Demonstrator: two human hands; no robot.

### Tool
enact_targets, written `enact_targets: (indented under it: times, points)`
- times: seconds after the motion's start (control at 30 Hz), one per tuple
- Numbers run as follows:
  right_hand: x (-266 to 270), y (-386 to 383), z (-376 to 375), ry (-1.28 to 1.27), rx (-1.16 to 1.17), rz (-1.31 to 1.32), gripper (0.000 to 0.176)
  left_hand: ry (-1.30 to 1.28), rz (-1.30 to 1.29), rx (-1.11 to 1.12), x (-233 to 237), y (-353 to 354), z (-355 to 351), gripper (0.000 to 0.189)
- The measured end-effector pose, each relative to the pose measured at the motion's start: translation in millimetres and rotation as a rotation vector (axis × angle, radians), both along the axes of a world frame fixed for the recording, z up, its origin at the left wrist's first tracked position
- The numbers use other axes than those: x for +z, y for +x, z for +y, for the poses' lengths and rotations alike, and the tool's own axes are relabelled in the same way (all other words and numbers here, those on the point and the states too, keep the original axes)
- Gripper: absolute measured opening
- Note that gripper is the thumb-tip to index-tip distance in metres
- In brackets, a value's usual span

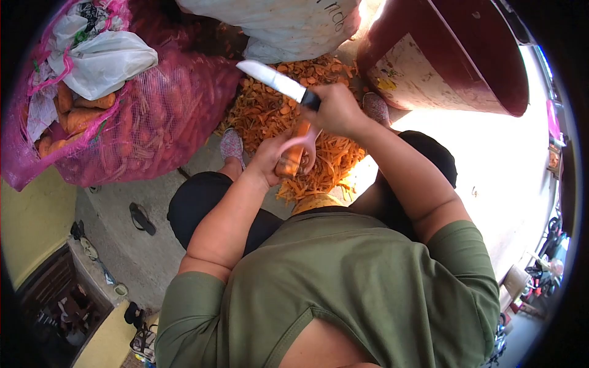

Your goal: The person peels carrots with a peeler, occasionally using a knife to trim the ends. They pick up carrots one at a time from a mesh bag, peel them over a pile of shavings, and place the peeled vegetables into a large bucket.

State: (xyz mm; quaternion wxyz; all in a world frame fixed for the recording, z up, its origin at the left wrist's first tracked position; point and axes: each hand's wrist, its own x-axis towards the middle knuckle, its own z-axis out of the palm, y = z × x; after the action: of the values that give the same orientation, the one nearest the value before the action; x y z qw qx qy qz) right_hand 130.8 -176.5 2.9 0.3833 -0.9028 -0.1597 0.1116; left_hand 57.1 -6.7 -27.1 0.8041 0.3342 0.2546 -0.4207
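Observation:
My left hand is closed around a carrot, held low in front of my body. A knife with a black handle is gripped in my right hand, its broad blade pointing up and to the left. From under that same hand a pink peeler reaches down, its looped head over the carrot. Beneath both hands spreads a heap of orange peelings and carrot pieces on the floor, between my feet.
A pink mesh sack full of carrots leans at the left, with white plastic on its open top. Ahead stands a white sack. A large dark red tub is at the right. One black slipper lies on the concrete.

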Motion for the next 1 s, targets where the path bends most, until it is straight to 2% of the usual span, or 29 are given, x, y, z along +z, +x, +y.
enact_targets:
  times: [0.07, 0.1, 0.2, 0.23, 0.27, 0.33, 0.4, 0.53, 0.6, 0.7, 0.77, 0.87, 0.9, 1.0]
  points:
    - [-3.8, 23.5, -16.3, -0.232, -0.118, 0.132, 0.026, -0.164, 0.043, 0.004, -19.7, -0.1, 4.1, 0.035]
    - [-20.9, 35.0, -27.1, -0.311, -0.195, 0.026, 0.028, -0.245, 0.064, 0.007, -26.5, -0.3, 6.0, 0.035]
    - [-4.1, 41.8, -35.6, -0.288, -0.288, 0.032, 0.027, -0.165, 0.029, 0.003, -17.3, 0.1, 5.6, 0.033]
    - [7.7, 33.3, -25.7, -0.126, -0.315, 0.212, 0.023, -0.122, 0.029, 0.026, -13.1, 0.4, 3.6, 0.034]
    - [9.8, 21.9, -19.1, 0.036, -0.220, 0.206, 0.019, -0.080, 0.029, 0.051, -8.8, 0.5, 0.4, 0.034]
    - [4.9, 4.1, -5.0, 0.057, 0.046, 0.100, 0.021, -0.081, 0.048, 0.078, -7.6, 0.0, -1.7, 0.033]
    - [8.5, -7.3, 4.9, 0.006, 0.129, -0.004, 0.022, -0.168, 0.082, 0.078, -9.9, -0.4, -2.2, 0.032]
    - [-22.3, 22.5, -17.3, -0.098, -0.133, 0.084, 0.024, -0.053, 0.054, -0.010, -10.4, -2.6, -2.7, 0.035]
    - [-23.1, 47.6, -39.9, -0.348, -0.352, -0.053, 0.028, -0.136, 0.034, -0.031, -2.7, -1.0, -0.1, 0.034]
    - [-26.1, 55.1, -47.1, -0.426, -0.410, 0.043, 0.029, -0.139, 0.031, -0.012, -4.7, -0.3, 3.2, 0.033]
    - [10.3, 24.7, -21.2, 0.018, -0.280, 0.232, 0.027, -0.111, 0.043, 0.031, -15.4, 0.3, 6.3, 0.034]
    - [6.3, -5.6, 4.3, 0.021, 0.066, 0.157, 0.023, -0.093, 0.094, 0.097, -3.3, 0.8, -1.0, 0.035]
    - [5.7, -6.2, 6.9, -0.024, 0.057, 0.142, 0.023, -0.029, 0.188, 0.148, -8.3, 1.4, -3.0, 0.034]
    - [-2.1, 10.1, -3.0, -0.130, -0.073, 0.239, 0.026, -0.050, -0.120, 0.030, -9.3, -5.2, -3.6, 0.034]
